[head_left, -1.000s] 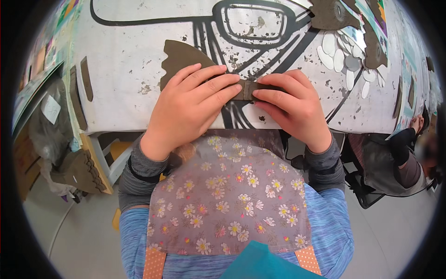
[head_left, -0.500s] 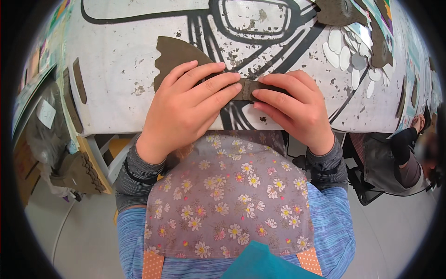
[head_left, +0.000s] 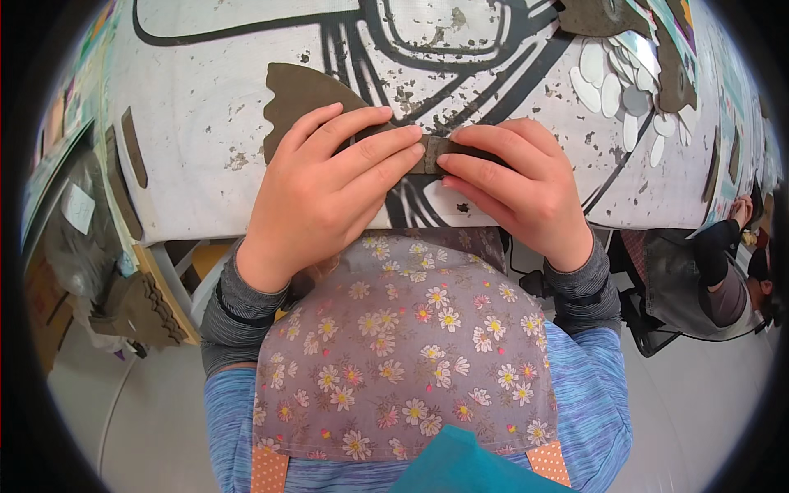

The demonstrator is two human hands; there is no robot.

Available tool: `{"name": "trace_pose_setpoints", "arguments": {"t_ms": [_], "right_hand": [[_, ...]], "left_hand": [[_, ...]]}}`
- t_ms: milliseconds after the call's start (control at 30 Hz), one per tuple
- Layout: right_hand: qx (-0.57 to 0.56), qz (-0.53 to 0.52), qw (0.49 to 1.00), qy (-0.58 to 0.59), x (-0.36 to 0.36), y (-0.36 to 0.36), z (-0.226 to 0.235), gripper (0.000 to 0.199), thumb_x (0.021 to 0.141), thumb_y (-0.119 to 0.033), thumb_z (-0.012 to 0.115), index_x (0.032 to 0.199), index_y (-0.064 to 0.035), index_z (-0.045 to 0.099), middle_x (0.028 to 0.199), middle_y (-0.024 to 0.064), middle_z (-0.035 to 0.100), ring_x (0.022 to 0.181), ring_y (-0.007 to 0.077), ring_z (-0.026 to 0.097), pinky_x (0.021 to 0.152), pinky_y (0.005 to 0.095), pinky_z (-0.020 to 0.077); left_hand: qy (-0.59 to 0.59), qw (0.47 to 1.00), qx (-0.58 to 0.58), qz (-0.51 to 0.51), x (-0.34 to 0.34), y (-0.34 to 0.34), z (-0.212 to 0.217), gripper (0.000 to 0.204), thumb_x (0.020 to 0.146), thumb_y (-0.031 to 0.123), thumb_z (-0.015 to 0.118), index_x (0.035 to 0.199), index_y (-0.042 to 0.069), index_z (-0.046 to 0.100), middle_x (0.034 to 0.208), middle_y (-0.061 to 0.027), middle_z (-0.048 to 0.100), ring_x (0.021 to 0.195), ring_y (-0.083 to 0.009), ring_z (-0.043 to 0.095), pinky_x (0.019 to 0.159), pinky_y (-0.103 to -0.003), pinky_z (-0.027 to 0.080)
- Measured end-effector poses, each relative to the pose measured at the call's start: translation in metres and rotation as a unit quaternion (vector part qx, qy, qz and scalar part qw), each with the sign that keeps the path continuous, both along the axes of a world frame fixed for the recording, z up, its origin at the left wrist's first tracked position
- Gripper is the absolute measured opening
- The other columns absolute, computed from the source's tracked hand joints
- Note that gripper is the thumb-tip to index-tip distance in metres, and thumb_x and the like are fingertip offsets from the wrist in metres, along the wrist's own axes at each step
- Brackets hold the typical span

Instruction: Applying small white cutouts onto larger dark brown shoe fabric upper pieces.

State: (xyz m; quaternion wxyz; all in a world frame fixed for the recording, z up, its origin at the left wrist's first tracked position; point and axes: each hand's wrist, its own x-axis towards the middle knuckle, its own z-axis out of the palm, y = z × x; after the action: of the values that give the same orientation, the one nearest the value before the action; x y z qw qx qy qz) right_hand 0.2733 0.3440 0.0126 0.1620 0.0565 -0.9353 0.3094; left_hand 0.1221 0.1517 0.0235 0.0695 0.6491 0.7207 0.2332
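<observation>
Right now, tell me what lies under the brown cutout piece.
The brown cutout piece rests on the white painted table with thick black lines. Left hand and right hand cover its middle and right stretch, so the surface beneath there is hidden.

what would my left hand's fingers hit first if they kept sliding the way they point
Probably the right hand's fingertips: the left hand points right along the brown cardboard strip, and only a short bare stretch of strip separates them.
</observation>
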Motion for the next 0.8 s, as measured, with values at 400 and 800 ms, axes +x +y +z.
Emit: {"name": "trace_pose_setpoints", "arguments": {"t_ms": [400,800], "right_hand": [[0.012,0.003,1.000,0.002,-0.0018,-0.0001,-0.0001,0.034,0.067,-0.014,0.076,0.099,-0.0104,0.069,0.098,0.0025,0.063,0.080,0.0222,0.058,0.068,0.0337,0.0469],[0.067,0.000,0.998,-0.022,-0.0001,-0.0014,0.0035,0.042,0.066,-0.013,0.070,0.108,-0.0167,0.070,0.104,-0.0006,0.061,0.086,0.0204,0.055,0.074,0.0332,0.0443]], "left_hand": [[-0.017,1.000,0.013,0.010,0.0004,-0.0010,-0.0029,0.036,0.072,0.002,0.066,0.107,0.009,0.069,0.121,-0.0057,0.063,0.116,-0.0259,0.058,0.098,-0.046,0.044],[-0.008,1.000,0.023,0.016,0.0013,-0.0013,-0.0050,0.041,0.068,0.001,0.068,0.108,0.011,0.070,0.112,-0.0053,0.062,0.111,-0.0276,0.057,0.097,-0.048,0.047]]}}
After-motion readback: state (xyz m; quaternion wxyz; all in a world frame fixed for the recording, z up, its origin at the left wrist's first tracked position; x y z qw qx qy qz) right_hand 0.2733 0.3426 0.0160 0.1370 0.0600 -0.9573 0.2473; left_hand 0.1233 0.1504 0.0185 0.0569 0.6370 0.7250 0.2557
